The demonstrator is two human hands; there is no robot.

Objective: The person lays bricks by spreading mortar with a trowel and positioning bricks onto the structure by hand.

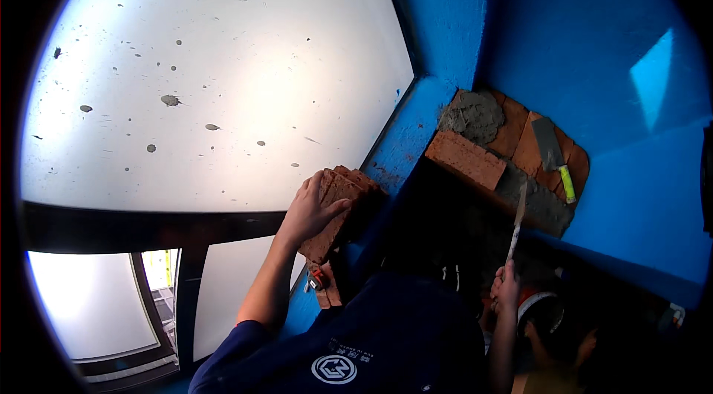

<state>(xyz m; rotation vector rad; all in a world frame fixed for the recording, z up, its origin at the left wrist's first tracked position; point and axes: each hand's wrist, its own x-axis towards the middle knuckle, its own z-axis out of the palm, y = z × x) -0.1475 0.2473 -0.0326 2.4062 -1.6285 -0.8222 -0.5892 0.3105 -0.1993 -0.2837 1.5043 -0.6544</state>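
Left hand [312, 210] at frame centre, grip closed around a brick [340, 210] held against the blue ledge [405, 143] below the window [215, 75]. Right hand [506, 286], lower right, grip wrapped shut on a trowel [517, 225] reaching up to the brickwork [512, 160]. On those bricks, right of centre: a mortar heap [472, 115] and a second trowel [554, 156] with a yellow-green handle.

A trowel with a yellow-green handle [553, 154] lies far right on the laid bricks [520, 143], beside a mortar heap [473, 115].
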